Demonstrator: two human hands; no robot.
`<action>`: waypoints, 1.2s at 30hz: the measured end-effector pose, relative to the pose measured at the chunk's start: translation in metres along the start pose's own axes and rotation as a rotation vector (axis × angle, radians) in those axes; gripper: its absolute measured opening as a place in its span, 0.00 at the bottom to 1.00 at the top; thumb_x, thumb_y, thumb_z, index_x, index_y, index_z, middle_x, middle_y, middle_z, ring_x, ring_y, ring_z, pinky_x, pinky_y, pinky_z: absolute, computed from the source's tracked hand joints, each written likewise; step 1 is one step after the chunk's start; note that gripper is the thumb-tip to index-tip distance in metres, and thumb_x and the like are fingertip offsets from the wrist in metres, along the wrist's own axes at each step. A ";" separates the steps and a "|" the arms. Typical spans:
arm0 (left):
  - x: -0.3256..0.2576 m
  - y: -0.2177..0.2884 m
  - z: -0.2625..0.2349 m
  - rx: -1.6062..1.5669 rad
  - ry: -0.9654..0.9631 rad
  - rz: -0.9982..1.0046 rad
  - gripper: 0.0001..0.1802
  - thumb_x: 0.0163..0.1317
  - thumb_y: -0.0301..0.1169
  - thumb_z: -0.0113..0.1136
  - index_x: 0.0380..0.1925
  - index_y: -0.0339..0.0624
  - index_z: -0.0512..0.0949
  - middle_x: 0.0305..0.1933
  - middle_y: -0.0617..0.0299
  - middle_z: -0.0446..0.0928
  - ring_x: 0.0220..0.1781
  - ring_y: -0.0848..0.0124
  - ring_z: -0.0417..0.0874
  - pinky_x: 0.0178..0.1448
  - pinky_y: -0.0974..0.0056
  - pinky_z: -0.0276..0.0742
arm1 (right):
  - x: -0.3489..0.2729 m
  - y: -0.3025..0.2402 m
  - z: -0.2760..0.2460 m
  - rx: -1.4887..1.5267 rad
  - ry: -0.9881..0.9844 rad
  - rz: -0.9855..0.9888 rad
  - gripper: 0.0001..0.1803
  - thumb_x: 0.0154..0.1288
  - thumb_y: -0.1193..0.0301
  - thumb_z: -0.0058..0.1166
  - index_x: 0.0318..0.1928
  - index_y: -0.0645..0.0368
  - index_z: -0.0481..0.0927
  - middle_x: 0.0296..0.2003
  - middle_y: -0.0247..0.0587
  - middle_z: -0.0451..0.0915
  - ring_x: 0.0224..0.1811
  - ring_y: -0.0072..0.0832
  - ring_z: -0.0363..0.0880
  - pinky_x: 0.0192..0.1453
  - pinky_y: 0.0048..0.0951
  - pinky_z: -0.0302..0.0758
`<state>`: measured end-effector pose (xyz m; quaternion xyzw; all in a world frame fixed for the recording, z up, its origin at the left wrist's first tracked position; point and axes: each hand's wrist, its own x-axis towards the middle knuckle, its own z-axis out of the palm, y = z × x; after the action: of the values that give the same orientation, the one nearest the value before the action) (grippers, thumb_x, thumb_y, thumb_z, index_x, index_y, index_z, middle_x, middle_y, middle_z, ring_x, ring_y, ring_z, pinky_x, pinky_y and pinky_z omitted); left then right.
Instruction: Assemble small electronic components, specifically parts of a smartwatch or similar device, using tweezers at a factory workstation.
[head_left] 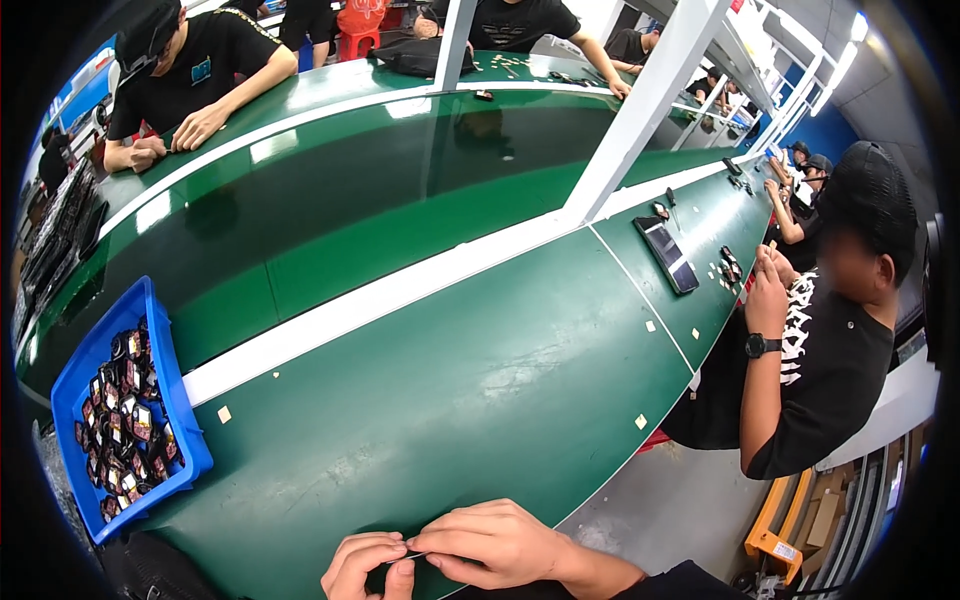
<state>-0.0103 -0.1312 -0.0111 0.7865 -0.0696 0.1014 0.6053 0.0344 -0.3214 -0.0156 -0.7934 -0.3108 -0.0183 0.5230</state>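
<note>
one pair of bare hands: we noted the left hand (362,568) and the right hand (492,540) close together above the near edge of a green tabletop (430,400). state of fingers: narrow on both sides, thumb and fingertips pinched on one thin piece (406,556), which we saw only as a sliver between the two sets of fingertips; its kind was too small to tell. one blue bin (192,440), to the left of the fingers and beyond them, held a heap of small black devices (120,425) with pinkish and whitish faces. one dark item (155,568), left of the fingers, was cut by the rim of the view. two pale squares: we listed one (224,413) beyond the fingers to the left, another (641,422) to their right. one white rail (330,315) crossed well beyond the fingers, with a green belt (370,220) farther out. one dark rectangular device (666,257) lay far off to the right. one co-worker (830,370), in black with a dark wristwatch (760,345), sat to the right of the fingers.
</note>
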 end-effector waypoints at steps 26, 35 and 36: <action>-0.002 0.003 0.004 0.057 0.003 -0.003 0.06 0.64 0.22 0.70 0.38 0.34 0.82 0.42 0.49 0.85 0.43 0.58 0.87 0.51 0.60 0.82 | -0.005 -0.005 -0.005 -0.083 0.008 -0.022 0.11 0.66 0.68 0.65 0.45 0.59 0.85 0.32 0.43 0.82 0.28 0.42 0.83 0.31 0.37 0.79; -0.018 -0.012 0.001 0.001 0.001 -0.051 0.13 0.70 0.27 0.68 0.49 0.34 0.78 0.48 0.50 0.85 0.49 0.61 0.86 0.58 0.59 0.82 | -0.010 0.000 -0.001 -0.067 -0.059 0.026 0.11 0.66 0.75 0.65 0.48 0.60 0.85 0.33 0.37 0.84 0.28 0.34 0.83 0.31 0.32 0.79; -0.021 -0.015 0.001 -0.017 0.018 -0.080 0.16 0.71 0.29 0.67 0.53 0.33 0.77 0.50 0.50 0.84 0.51 0.62 0.86 0.60 0.59 0.81 | -0.010 -0.001 0.000 -0.072 -0.005 0.000 0.10 0.67 0.75 0.65 0.48 0.60 0.85 0.32 0.37 0.82 0.27 0.35 0.82 0.30 0.33 0.78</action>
<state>-0.0271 -0.1282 -0.0305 0.7826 -0.0338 0.0836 0.6160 0.0262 -0.3261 -0.0185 -0.8119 -0.3109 -0.0275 0.4934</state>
